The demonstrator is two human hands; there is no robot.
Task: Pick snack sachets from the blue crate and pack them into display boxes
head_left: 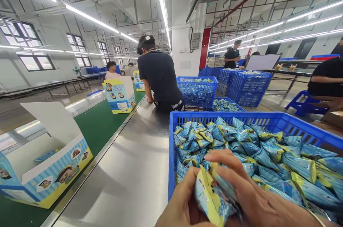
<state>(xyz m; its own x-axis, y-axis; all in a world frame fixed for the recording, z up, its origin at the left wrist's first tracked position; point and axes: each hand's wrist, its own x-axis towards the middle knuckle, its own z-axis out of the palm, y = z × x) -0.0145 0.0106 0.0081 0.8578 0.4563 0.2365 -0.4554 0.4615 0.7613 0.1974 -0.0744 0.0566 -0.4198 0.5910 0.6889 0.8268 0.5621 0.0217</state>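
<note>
Both hands meet over the near edge of a blue crate [172, 155] piled with blue-and-yellow foil packets [241, 141]. My left hand [178, 202] curls round a foil packet [211, 198] from the left, thumb pressed on it. From the right, my right hand [249, 191] closes its fingers on the packets at the same spot; a second packet seems to sit behind the first, partly hidden by the fingers. To the left, an open printed carton [66, 169] stands with its flap up, a blue packet [46, 154] inside.
A green conveyor belt [99, 123] runs along the left, carrying another carton [119, 96] farther on. Beside it lies a steel table [134, 155]. A co-worker [159, 73] leans over the table ahead. More blue crates [197, 93] stand behind the near crate.
</note>
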